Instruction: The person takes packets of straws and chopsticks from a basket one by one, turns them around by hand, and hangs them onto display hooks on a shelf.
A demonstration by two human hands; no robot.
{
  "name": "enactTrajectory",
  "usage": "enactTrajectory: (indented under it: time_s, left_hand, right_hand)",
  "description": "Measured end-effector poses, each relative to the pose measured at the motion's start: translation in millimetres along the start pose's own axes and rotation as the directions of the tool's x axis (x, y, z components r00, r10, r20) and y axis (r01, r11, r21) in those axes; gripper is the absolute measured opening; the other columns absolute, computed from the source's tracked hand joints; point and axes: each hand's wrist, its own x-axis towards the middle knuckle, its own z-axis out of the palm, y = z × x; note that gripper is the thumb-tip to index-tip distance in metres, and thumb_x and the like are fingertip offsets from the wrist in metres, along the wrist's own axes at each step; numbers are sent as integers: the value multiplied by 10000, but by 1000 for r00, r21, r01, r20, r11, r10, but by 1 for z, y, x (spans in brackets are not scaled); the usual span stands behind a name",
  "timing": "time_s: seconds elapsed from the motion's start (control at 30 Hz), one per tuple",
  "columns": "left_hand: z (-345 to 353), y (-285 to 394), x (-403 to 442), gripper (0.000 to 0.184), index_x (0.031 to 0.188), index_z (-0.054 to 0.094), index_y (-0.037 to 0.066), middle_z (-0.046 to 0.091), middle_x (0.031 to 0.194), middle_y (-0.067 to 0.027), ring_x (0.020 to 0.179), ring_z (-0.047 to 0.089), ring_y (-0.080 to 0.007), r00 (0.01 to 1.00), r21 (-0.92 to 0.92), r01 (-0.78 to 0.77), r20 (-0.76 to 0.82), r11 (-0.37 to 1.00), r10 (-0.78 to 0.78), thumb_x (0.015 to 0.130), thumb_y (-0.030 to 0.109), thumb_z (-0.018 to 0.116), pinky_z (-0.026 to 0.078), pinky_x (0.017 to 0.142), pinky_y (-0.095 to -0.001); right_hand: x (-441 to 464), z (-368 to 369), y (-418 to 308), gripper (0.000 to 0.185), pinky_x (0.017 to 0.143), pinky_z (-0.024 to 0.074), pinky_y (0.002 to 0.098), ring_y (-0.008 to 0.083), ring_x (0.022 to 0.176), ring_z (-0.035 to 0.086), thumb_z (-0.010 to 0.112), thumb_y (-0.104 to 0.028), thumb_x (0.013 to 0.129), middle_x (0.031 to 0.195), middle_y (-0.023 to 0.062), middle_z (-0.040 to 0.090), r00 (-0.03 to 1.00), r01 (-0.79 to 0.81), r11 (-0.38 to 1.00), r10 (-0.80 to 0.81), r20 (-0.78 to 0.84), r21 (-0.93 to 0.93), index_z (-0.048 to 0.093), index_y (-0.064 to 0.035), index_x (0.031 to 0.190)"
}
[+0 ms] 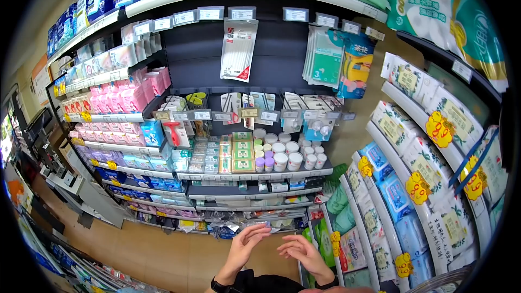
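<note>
My left hand is raised at the lower middle of the head view, its fingers stretched toward the right and holding nothing. A dark watch band circles that wrist. Close by on the right, my right hand has its fingers loosely extended toward the left, also with nothing in it. A small gap separates the two hands. Beyond the fingertips lie clear plastic-wrapped packs on the lowest shelf. Higher up, white lidded tubs and boxed goods stand in rows on a middle shelf.
Pink packs fill the shelves on the left. White tissue packs and blue wipe packs line the right-hand shelves, which come near my right side. A hanging white packet is on the dark back panel. Tan floor shows below.
</note>
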Motion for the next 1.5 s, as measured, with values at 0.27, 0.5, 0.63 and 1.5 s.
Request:
enactTrajectory:
  time_s: [0.27,0.5,0.63,1.5]
  left_hand:
    - [53,-18,-53,356,1328,518,-45,627,1276,-170,1182,606,-226,998,25,58,-9,998,-58,1006,104,535,459,1004,-321]
    - [79,-31,-105,358,1325,524,-38,634,1264,-170,1159,618,-228,996,47,80,-53,996,-77,1002,113,550,468,985,-320]
    - [92,-31,-122,339,1306,538,-25,646,1242,-173,1137,637,-230,997,86,69,-46,994,-66,1005,131,547,489,954,-318]
    - [26,4,-224,330,1297,544,-23,651,1227,-154,1115,640,-213,971,65,141,188,988,-151,1003,126,554,481,942,-312]
  right_hand:
    - [-76,-17,9,396,891,490,297,195,1047,646,534,-62,998,1192,156,642,1000,-24,999,24,-14,33,428,-14,1376]
    - [-125,-17,11,402,900,483,301,198,1062,637,539,-62,995,1193,156,637,1000,-21,997,20,15,71,427,-13,1378]
    - [-151,-13,8,401,903,481,302,200,1066,635,535,-59,995,1194,156,636,1000,0,997,-1,7,73,426,-12,1378]
    - [-241,139,44,417,890,487,309,202,1033,635,551,-63,979,1169,171,638,959,154,984,-128,-254,87,424,1,1371]
